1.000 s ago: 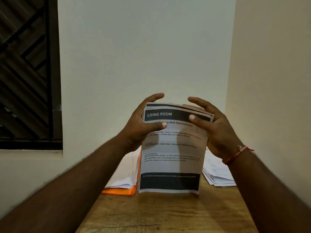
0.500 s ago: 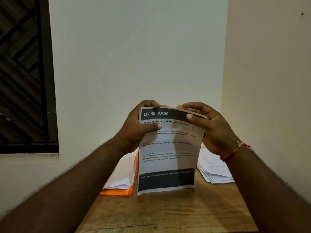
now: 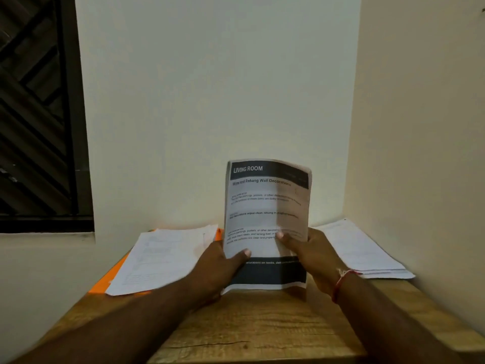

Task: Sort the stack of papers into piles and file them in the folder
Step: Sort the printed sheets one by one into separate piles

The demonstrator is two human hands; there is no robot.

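Pinching the stack by its lower sides, thumbs on its front, your left hand and right hand hold it upright mid-table; a pile tops the folder at the left edge, a second pile lies at the right edge

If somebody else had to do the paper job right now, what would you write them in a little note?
Left hand: grips the lower left edge of the upright stack, thumb on the front page.
Right hand: grips its lower right edge.
The stack's top page reads LIVING ROOM, and its bottom edge looks to rest on the wooden table.
Done: the left pile lies on the orange folder; the right pile lies flat by the wall.
Left: sort the held stack, then file the piles in the folder.
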